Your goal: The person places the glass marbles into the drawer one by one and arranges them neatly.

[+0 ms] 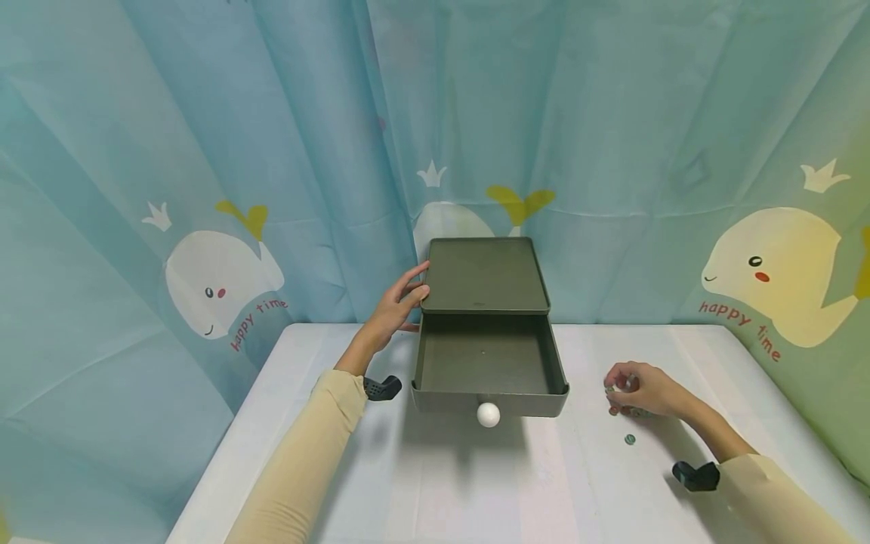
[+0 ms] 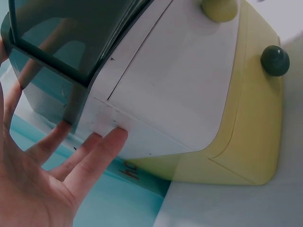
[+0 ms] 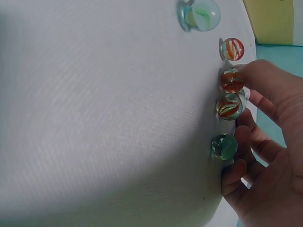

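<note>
My left hand (image 1: 389,311) rests on the left side of a small chest of drawers (image 1: 485,276). Its fingers are spread and nearly straight against the side wall. The dark green top drawer (image 1: 519,404), with a white round knob (image 1: 488,414), is pulled out. Below it the left wrist view shows a white drawer (image 2: 175,71) and a yellow one (image 2: 258,118). To the right, my right hand (image 1: 652,389) is low over the table with curled fingers, its thumb and index finger pinching an orange-streaked glass marble (image 3: 232,80).
Beside the right fingers lie a red-and-white marble (image 3: 233,49), a striped marble (image 3: 230,106) and a green marble (image 3: 224,146). A pale green-swirled marble (image 3: 203,15) lies apart. A white table (image 1: 448,499) meets a blue whale-print curtain (image 1: 326,151) behind the chest.
</note>
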`<state>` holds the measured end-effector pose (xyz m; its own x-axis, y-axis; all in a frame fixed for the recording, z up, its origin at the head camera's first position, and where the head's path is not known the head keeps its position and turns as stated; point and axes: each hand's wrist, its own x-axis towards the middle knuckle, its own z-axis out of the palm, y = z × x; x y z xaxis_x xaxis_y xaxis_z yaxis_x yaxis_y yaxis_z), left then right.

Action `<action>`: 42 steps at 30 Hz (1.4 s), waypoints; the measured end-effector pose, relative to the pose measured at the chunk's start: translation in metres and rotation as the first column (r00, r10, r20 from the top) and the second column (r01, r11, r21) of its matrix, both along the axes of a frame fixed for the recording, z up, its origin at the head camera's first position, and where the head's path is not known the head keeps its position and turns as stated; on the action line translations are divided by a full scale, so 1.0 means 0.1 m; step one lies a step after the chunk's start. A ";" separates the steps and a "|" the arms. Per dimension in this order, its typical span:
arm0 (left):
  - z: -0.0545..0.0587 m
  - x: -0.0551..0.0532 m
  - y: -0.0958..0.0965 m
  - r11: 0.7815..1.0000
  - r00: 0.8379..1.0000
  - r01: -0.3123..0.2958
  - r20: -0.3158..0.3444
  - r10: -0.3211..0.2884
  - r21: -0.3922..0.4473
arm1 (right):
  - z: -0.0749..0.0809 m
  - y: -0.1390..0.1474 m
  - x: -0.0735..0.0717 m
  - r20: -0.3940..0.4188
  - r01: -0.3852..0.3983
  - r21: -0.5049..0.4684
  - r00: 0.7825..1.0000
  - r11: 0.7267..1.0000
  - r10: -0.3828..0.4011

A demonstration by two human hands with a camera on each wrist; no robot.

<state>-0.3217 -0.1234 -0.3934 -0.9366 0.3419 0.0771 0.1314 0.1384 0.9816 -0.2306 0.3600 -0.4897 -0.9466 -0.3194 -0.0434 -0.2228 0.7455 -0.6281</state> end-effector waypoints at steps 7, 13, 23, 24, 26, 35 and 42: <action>0.00 0.01 0.00 1.000 1.000 0.007 -0.014 -0.007 -0.009 | 0.02 0.02 -0.02 0.027 -0.035 -0.026 0.999 0.999 0.035; 0.01 0.02 0.00 1.000 1.000 0.002 -0.010 -0.002 -0.007 | 0.12 0.02 -0.03 0.023 -0.077 -0.041 0.997 0.996 0.078; 0.01 0.02 0.00 1.000 1.000 0.004 -0.016 -0.004 -0.005 | 0.36 0.04 -0.06 -0.125 -0.117 -0.029 0.986 0.993 0.112; 0.00 0.02 0.00 1.000 1.000 0.004 -0.016 -0.004 -0.005 | 0.38 0.05 -0.06 -0.140 -0.119 -0.022 0.983 0.993 0.115; 0.00 0.02 0.00 1.000 1.000 0.002 -0.015 -0.003 -0.003 | 0.44 0.04 -0.06 -0.169 -0.117 -0.016 0.979 0.993 0.112; -0.02 0.02 0.00 1.000 1.000 0.000 -0.011 0.000 0.000 | 0.65 0.01 -0.06 -0.253 -0.085 -0.034 0.965 0.996 0.073; 0.00 0.03 0.00 1.000 1.000 -0.005 0.003 0.005 -0.007 | 0.87 -0.05 -0.05 -0.242 -0.046 -0.052 0.970 0.998 0.032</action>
<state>-0.3190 -0.1231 -0.3934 -0.9386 0.3374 0.0719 0.1275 0.1456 0.9811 -0.2354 0.3550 -0.4022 -0.9139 -0.3512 0.2034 -0.4003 0.6978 -0.5940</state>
